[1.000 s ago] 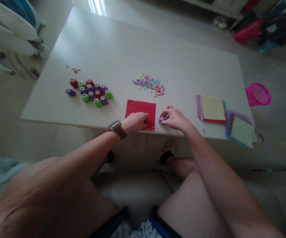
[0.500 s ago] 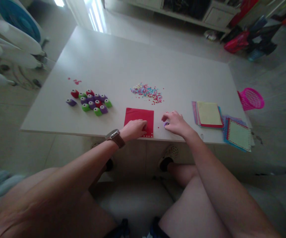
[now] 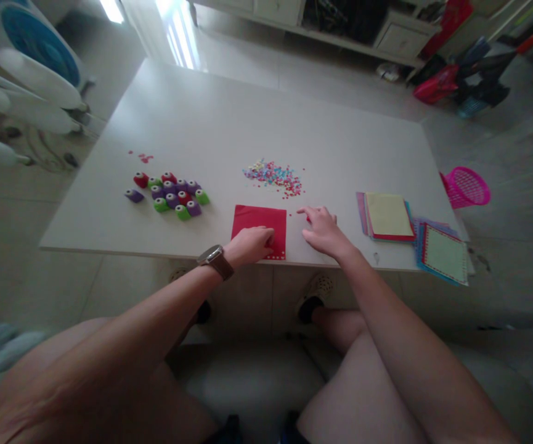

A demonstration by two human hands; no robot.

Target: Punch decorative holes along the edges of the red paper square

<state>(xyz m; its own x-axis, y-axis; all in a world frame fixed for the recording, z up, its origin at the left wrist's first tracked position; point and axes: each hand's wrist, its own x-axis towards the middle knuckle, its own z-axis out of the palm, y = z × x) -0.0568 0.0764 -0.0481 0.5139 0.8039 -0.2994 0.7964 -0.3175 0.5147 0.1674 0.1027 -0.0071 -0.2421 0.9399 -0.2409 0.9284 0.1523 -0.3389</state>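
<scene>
A red square sheet [image 3: 259,216] lies at the table's front edge, with a row of small white spots along its lower edge. My left hand [image 3: 253,242] rests on its lower part with the fingers curled in; whatever lies under them is hidden. Just right of the sheet, my right hand [image 3: 321,230] is over the table, its index finger stretched toward a small red dot [image 3: 290,215]. A bit of red shows beneath that hand, too covered to name. Beyond the sheet lies a pile of colourful confetti [image 3: 275,177].
Several purple, green and red craft punches [image 3: 172,200] stand at the left, with loose red bits [image 3: 145,158] behind them. Stacked coloured sheets [image 3: 389,216] and bordered cards [image 3: 445,251] lie at the right, some past the table's edge. A pink basket [image 3: 468,186] is beyond.
My right hand has shifted slightly and its index finger has straightened out. The purple object that showed under it is no longer visible. My left hand stays on the red sheet.
</scene>
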